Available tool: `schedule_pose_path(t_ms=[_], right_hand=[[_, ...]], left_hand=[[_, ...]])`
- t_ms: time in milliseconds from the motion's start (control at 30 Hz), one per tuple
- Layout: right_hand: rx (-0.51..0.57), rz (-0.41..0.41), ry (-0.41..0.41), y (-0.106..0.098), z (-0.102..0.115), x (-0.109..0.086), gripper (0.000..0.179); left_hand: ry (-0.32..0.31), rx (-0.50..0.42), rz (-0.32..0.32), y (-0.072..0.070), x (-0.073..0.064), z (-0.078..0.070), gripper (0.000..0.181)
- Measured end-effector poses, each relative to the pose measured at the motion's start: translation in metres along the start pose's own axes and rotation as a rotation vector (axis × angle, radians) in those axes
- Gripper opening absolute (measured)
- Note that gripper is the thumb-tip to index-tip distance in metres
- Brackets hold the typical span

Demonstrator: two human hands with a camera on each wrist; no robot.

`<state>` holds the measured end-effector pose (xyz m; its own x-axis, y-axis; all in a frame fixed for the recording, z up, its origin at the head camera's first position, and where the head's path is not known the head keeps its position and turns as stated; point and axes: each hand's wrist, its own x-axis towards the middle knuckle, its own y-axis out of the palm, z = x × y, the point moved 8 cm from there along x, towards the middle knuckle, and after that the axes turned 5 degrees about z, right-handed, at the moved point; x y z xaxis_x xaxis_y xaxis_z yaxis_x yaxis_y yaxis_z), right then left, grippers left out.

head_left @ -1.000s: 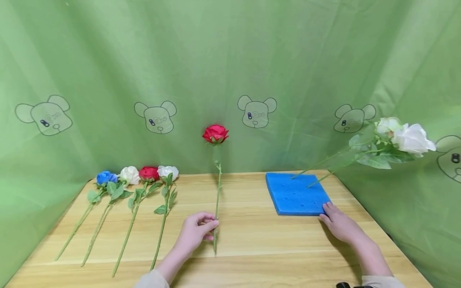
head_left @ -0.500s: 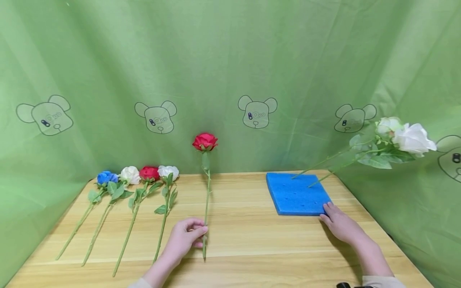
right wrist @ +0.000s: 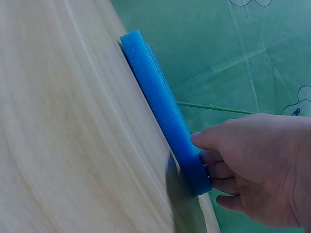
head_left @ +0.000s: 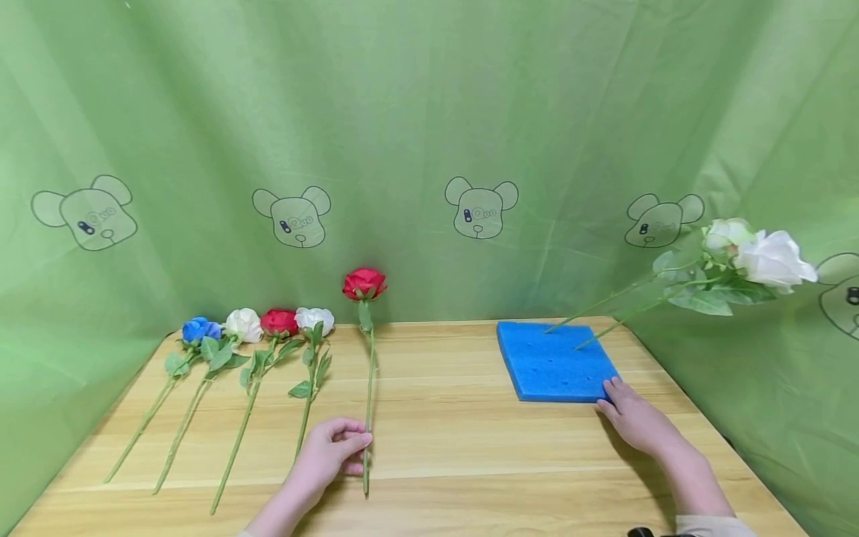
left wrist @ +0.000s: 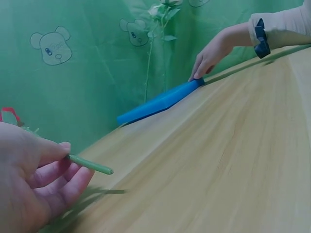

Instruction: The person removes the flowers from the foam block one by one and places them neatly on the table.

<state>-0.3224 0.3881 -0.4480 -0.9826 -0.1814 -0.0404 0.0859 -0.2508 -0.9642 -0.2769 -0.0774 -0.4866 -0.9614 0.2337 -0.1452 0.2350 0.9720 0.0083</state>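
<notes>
Handwork, left: left hand [head_left: 326, 451] pinches red rose [head_left: 365, 285] low on its stem, thumb against fingers.
Handwork, right: right hand [head_left: 637, 424] at near right corner of foam pad [head_left: 553, 373], thumb on front edge, fingers about the corner; light grip, by the look of it.
Red rose: near upright, bloom up before green curtain [head_left: 403, 112], just right of the laid row. Stem tip juts past the fingers; in left wrist view its shadow lies apart from it, so clear of table [head_left: 456, 447].
Foam pad: flat, far right, small holes in its top. Two standing white roses [head_left: 772, 259] rise from it, leaning right.
Laid row: blue rose [head_left: 200, 329], cream rose [head_left: 243, 325], second red rose [head_left: 278, 321], white rose [head_left: 314, 320]. Blooms at far edge, stems toward person; last stem's lower end hidden.
Step in hand: seems mid-transfer of one stem between pad and row; row likelier, given closeness and bare holes.
Next move: probably calls for tipping bloom away, laying stem beside white rose without snagging leaves, then loosening the pinch.
</notes>
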Motion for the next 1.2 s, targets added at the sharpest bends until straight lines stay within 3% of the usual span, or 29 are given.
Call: schedule_pose_path(t_ms=[533,867,1200], right_hand=[[0.0,-0.004,-0.001,0.002,-0.002,0.0,0.058],[0.002,-0.005,0.0,-0.001,0.003,-0.002,0.057],[-0.007,-0.009,-0.001,-0.002,0.004,-0.003,0.056]], left_hand=[[-0.106,-0.08,0.061,-0.01,-0.006,0.012,0.035],[-0.122,-0.022,0.075,-0.014,-0.007,0.008,0.048],[-0.149,0.03,0.128,-0.014,-0.012,0.005,0.052]])
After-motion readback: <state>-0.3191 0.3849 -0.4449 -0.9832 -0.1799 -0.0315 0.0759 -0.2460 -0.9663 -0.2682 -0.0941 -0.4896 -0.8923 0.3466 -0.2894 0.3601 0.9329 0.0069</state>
